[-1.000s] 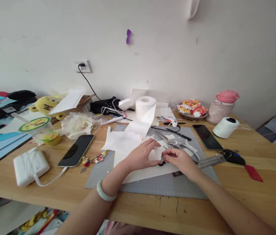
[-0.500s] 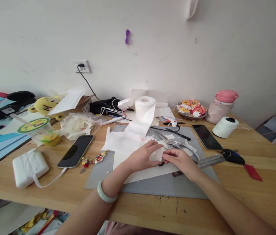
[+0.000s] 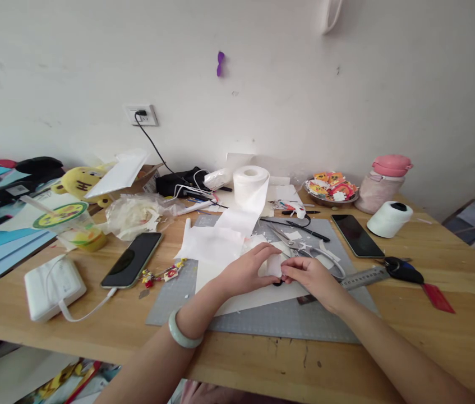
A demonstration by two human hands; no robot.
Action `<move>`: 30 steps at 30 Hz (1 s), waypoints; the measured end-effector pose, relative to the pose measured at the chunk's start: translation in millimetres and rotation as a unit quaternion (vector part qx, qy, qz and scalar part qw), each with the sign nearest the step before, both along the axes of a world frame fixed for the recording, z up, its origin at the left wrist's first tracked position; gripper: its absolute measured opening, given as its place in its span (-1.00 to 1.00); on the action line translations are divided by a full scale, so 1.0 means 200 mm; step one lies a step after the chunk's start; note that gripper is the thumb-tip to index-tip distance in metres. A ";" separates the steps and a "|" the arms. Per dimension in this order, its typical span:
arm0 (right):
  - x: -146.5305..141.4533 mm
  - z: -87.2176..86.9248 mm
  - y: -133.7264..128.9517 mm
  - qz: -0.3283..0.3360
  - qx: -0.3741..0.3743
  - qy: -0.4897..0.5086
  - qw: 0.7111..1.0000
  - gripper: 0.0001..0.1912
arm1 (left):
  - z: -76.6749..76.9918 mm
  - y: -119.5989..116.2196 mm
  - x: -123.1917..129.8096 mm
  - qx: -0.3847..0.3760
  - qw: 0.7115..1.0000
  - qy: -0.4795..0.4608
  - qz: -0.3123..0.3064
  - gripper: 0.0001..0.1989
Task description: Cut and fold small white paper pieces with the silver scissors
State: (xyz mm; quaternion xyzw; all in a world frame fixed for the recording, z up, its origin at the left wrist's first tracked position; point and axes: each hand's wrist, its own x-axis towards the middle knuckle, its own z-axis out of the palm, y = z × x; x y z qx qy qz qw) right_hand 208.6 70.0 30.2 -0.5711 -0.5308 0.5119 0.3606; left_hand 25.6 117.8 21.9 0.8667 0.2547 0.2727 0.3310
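Between thumb and fingers, my left hand (image 3: 250, 268) holds a small white paper piece (image 3: 274, 265) over the grey cutting mat (image 3: 262, 325). My right hand (image 3: 310, 279) pinches the right edge of that same piece with thumb and index finger. Under both hands lies a larger white sheet (image 3: 233, 306). Silver scissors (image 3: 290, 241) rest just beyond my fingers, and a metal ruler (image 3: 365, 277) sticks out to the right of my right hand. A small black item (image 3: 278, 283) shows below the fingertips; what it is cannot be made out.
A tissue roll (image 3: 250, 188) stands behind the mat. Phones (image 3: 133, 261) (image 3: 357, 235) flank it, with a power bank (image 3: 55, 287) and a cup (image 3: 88, 233) at left. At right are a thread spool (image 3: 389, 219), a pink-lidded bottle (image 3: 380, 185) and keys (image 3: 404, 270).
The view has shifted very slightly. Both hands keep nearly the same place and grip, with the small paper piece turned a little between them.
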 end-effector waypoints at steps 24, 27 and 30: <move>-0.02 -0.04 0.01 0.019 0.021 -0.072 0.997 -0.86 | 0.07 -0.01 -0.01 0.091 0.979 0.176 -0.036 -0.73; -0.02 -0.04 0.01 0.020 0.023 -0.065 0.997 -0.88 | 0.07 -0.01 -0.01 0.102 0.978 0.178 -0.035 -0.73; -0.02 -0.04 0.01 0.010 0.020 -0.064 0.998 -0.88 | 0.06 -0.01 -0.02 0.116 0.976 0.177 -0.038 -0.74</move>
